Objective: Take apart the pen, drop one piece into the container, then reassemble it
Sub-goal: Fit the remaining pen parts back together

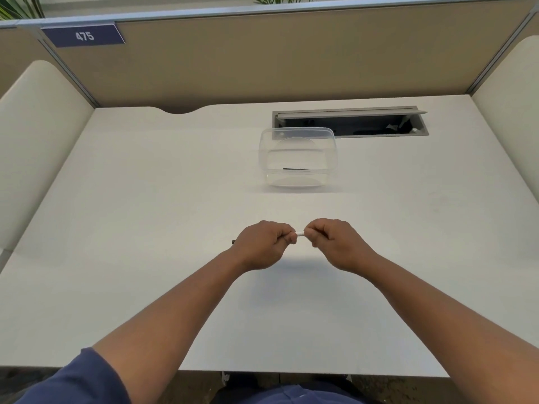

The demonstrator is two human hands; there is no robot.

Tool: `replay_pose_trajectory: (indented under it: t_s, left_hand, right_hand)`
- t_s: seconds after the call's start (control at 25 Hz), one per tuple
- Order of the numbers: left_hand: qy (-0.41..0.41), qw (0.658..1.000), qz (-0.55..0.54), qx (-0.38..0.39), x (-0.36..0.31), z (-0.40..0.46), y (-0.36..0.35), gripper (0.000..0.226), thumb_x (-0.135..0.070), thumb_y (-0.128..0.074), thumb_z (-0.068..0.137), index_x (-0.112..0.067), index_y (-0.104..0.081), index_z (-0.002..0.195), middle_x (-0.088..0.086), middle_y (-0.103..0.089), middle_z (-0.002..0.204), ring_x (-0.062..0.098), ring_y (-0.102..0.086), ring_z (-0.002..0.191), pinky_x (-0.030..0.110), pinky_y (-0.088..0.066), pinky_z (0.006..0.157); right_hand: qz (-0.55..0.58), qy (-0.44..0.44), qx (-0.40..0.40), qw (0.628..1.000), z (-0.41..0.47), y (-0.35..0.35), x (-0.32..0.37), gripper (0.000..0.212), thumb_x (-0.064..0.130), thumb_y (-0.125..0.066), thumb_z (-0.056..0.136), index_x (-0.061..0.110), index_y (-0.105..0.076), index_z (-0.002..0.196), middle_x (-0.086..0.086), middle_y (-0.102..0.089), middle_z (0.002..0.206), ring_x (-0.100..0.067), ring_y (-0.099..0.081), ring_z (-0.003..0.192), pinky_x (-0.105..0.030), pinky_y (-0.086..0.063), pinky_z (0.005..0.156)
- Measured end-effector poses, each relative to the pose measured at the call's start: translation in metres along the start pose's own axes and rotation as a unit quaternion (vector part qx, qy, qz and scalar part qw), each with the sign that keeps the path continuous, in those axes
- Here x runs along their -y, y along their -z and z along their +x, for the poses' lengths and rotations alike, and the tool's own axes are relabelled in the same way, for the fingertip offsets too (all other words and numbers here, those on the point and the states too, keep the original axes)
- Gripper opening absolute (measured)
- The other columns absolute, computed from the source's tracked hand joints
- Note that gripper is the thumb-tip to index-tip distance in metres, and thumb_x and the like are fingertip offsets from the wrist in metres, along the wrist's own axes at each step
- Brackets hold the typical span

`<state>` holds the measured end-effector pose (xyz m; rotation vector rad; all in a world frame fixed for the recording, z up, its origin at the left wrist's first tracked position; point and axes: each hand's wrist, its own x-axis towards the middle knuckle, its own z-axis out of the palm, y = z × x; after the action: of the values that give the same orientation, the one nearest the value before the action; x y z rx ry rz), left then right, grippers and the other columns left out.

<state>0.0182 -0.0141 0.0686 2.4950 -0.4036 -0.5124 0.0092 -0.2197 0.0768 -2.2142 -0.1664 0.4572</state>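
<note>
Both hands hold a white pen (300, 234) level above the white desk, a little in front of me. My left hand (264, 243) is closed around its left part, and a dark tip pokes out past the knuckles on the left. My right hand (332, 243) pinches the right end. Only a short white stretch of the barrel shows between the two fists. A clear plastic container (297, 157) stands farther back on the desk, beyond the hands and slightly right. A thin dark piece (295, 169) lies on its bottom.
An open cable tray (350, 122) is cut into the desk behind the container. Beige partition walls (262, 62) close off the back and both sides. The desk's front edge (291, 371) runs just below my forearms.
</note>
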Motion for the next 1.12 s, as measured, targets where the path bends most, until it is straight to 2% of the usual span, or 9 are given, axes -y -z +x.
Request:
replay_pose_trajectory:
  t_s: [0.16, 0.32, 0.44, 0.52, 0.64, 0.72, 0.92, 1.0, 1.12]
  left_hand:
    - [0.009, 0.992, -0.105, 0.067, 0.002, 0.001, 0.006, 0.033, -0.037, -0.046, 0.105, -0.024, -0.073, 0.092, -0.008, -0.048, 0.066, 0.014, -0.043, 0.063, 0.032, -0.038, 0.064]
    - [0.015, 0.983, -0.157, 0.094, -0.003, -0.002, 0.009, 0.034, -0.034, -0.047, 0.105, -0.024, -0.073, 0.085, -0.008, -0.04, 0.063, 0.014, -0.037, 0.061, 0.03, -0.034, 0.062]
    - [0.012, 0.992, -0.11, 0.059, -0.006, -0.003, 0.003, 0.032, -0.035, -0.048, 0.104, -0.025, -0.072, 0.086, -0.01, -0.044, 0.059, 0.013, -0.04, 0.058, 0.031, -0.036, 0.061]
    - [0.016, 0.999, -0.046, 0.023, -0.007, -0.006, -0.001, 0.03, -0.037, -0.046, 0.104, -0.028, -0.07, 0.088, -0.009, -0.054, 0.063, 0.014, -0.047, 0.061, 0.032, -0.039, 0.062]
    - [-0.032, 0.993, 0.103, -0.043, -0.007, -0.01, -0.011, 0.031, -0.038, -0.042, 0.104, -0.026, -0.059, 0.081, -0.005, -0.058, 0.069, 0.02, -0.05, 0.066, 0.031, -0.035, 0.056]
    - [-0.049, 0.989, 0.132, -0.05, -0.008, -0.011, -0.014, 0.032, -0.039, -0.041, 0.104, -0.025, -0.056, 0.079, -0.005, -0.058, 0.071, 0.021, -0.051, 0.067, 0.031, -0.034, 0.055]
    - [0.03, 0.999, -0.017, 0.038, -0.008, -0.006, 0.0, 0.031, -0.038, -0.043, 0.105, -0.029, -0.07, 0.093, -0.015, -0.054, 0.069, 0.004, -0.049, 0.063, 0.029, -0.037, 0.062]
    - [0.023, 0.995, -0.067, 0.067, -0.008, -0.005, 0.006, 0.033, -0.036, -0.044, 0.105, -0.027, -0.071, 0.089, -0.012, -0.05, 0.066, 0.01, -0.046, 0.062, 0.029, -0.038, 0.062]
    - [0.017, 0.984, -0.142, 0.107, -0.007, -0.005, 0.011, 0.036, -0.034, -0.046, 0.106, -0.022, -0.073, 0.085, -0.007, -0.046, 0.067, 0.01, -0.042, 0.06, 0.026, -0.036, 0.06]
  right_hand:
    - [-0.123, 0.189, -0.06, 0.972, 0.0, -0.002, -0.021, 0.012, 0.018, -0.059, 0.097, 0.016, -0.071, 0.099, 0.003, -0.064, 0.077, -0.018, -0.054, 0.071, -0.034, -0.047, 0.063]
    - [-0.211, 0.244, -0.106, 0.94, -0.003, -0.006, -0.028, 0.026, 0.029, -0.047, 0.097, 0.014, -0.067, 0.091, 0.003, -0.061, 0.075, -0.022, -0.051, 0.067, -0.035, -0.046, 0.055]
    - [-0.156, 0.162, -0.086, 0.971, -0.007, -0.01, -0.016, 0.027, 0.027, -0.045, 0.098, 0.018, -0.059, 0.078, 0.003, -0.056, 0.067, -0.02, -0.047, 0.063, -0.037, -0.044, 0.057]
    - [-0.034, 0.029, -0.041, 0.998, -0.007, -0.013, -0.005, 0.029, 0.022, -0.049, 0.098, 0.018, -0.058, 0.071, 0.004, -0.053, 0.062, -0.017, -0.043, 0.059, -0.034, -0.038, 0.058]
    - [0.197, -0.193, 0.051, 0.96, -0.004, -0.006, 0.006, 0.029, 0.02, -0.049, 0.096, 0.013, -0.059, 0.069, 0.0, -0.048, 0.057, -0.014, -0.036, 0.049, -0.028, -0.028, 0.052]
    - [0.206, -0.223, 0.09, 0.949, -0.005, -0.002, 0.009, 0.031, 0.023, -0.048, 0.098, 0.013, -0.059, 0.071, 0.0, -0.048, 0.058, -0.014, -0.036, 0.048, -0.027, -0.027, 0.051]
    - [-0.025, 0.033, -0.018, 0.999, -0.008, -0.005, -0.005, 0.023, 0.025, -0.052, 0.1, 0.018, -0.069, 0.086, 0.003, -0.064, 0.073, -0.017, -0.054, 0.069, -0.034, -0.045, 0.064]
    - [-0.073, 0.135, -0.044, 0.987, -0.009, -0.002, -0.016, 0.014, 0.021, -0.057, 0.098, 0.018, -0.07, 0.094, 0.003, -0.064, 0.076, -0.018, -0.055, 0.072, -0.035, -0.046, 0.065]
    - [-0.226, 0.24, -0.08, 0.941, -0.008, -0.001, -0.024, 0.023, 0.028, -0.05, 0.098, 0.016, -0.069, 0.095, 0.002, -0.063, 0.076, -0.022, -0.053, 0.068, -0.033, -0.044, 0.055]
